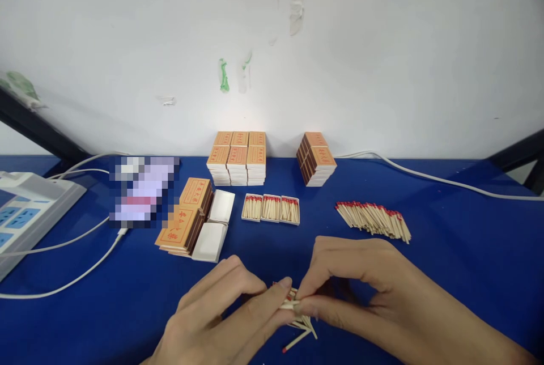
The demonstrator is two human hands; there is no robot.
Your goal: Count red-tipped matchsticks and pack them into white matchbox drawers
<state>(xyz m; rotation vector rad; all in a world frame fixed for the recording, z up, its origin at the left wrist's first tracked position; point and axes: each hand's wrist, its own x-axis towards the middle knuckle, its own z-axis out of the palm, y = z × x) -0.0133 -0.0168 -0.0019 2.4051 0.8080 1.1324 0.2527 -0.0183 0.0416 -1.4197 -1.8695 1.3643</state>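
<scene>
Right hand: thumb and finger of the right hand (357,291) meet in a narrow pinch on the near-right ends of a few matches (291,305).
Left hand: finger and thumb of the left hand (225,314) close in from the left about the same matches; whether they clamp them I cannot tell, as the knuckles hide the inner side.
Matches against the grip: they lie between the two sets of fingertips, red heads partly showing beside the left finger, pale ends at the right pinch.
Loose matches: just under and near the fingertips, loose matches (306,324) cross at odd angles; a stray match (298,340) points its head near-left.
Handling: best to keep heads to one side, tap ends level and pinch lightly, since thin sticks would probably roll or snap under a hard squeeze.
Filled trays: three filled trays (252,220) in a row beyond the hands, heads to the far side.
Match pile: the match pile (374,221) leans in a slanted row, far side of the right hand.
White trays: white trays (209,241) left of centre, right beside orange matchboxes (182,230).
</scene>
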